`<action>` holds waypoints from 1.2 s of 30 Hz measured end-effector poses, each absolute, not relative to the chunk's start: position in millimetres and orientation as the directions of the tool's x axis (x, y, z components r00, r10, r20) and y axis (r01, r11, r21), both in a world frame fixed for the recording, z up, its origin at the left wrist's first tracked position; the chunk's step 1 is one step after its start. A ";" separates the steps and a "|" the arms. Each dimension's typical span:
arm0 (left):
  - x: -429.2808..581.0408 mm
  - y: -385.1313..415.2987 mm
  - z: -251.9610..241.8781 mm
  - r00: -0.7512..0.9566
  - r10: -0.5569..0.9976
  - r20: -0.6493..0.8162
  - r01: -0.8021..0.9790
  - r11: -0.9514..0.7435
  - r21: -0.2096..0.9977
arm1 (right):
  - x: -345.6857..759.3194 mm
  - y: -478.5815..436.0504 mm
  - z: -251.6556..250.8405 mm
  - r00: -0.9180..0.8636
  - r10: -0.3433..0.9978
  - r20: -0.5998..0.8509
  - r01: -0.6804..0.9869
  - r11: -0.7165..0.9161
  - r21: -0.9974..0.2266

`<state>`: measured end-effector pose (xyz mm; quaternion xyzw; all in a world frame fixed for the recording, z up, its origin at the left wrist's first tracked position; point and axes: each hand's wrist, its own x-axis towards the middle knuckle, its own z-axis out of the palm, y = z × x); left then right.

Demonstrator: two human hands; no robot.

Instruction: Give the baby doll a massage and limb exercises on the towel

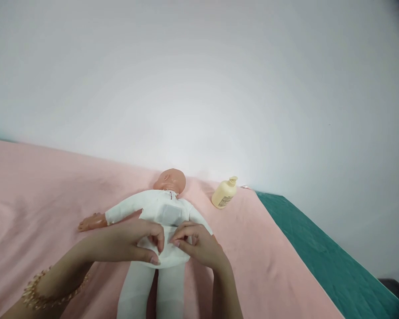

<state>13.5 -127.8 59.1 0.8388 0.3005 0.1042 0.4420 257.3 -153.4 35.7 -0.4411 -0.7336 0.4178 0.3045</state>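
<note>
Wall (199, 88): pale, across the twelve o'clock side. Pink sheet (269, 252): lightly creased, running up to the wall. Green cover (319, 241): quilted, exposed along the three to four o'clock edge of the sheet.

Doll (168, 258): lying on the pink sheet, head at twelve, legs towards six, one arm stretched out to nine. White body; grey panel (171, 215) on the upper torso.

Left hand (142, 237): over the doll's lower torso, at eight o'clock. Grip narrow, thumb and fingers curled with a small gap between; nothing seen held. Right hand (199, 243): over the same torso, at four o'clock. Grip narrow, fingertips close to the thumb; whether they pinch the white fabric cannot be determined.

Bottle (223, 195): cream, pump-topped, on the pink sheet at the doll's two o'clock, apart from both hands.

Bracelet (33, 288): beaded, on the left wrist.
</note>
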 end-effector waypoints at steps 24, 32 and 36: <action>34.4 -122.3 49.1 0.754 0.655 -0.046 0.453 -0.469 0.759 | 250.6 -145.5 25.0 -0.388 0.921 0.022 0.442 0.207 -0.873; 35.3 -115.4 40.5 0.773 0.630 0.078 0.434 -0.615 0.659 | 250.8 -149.7 33.2 -0.343 0.938 0.044 0.442 0.203 -0.874; 33.3 -116.6 41.3 0.742 0.655 0.145 0.390 -0.596 0.702 | 251.5 -147.9 32.5 -0.307 0.942 0.138 0.420 0.264 -0.868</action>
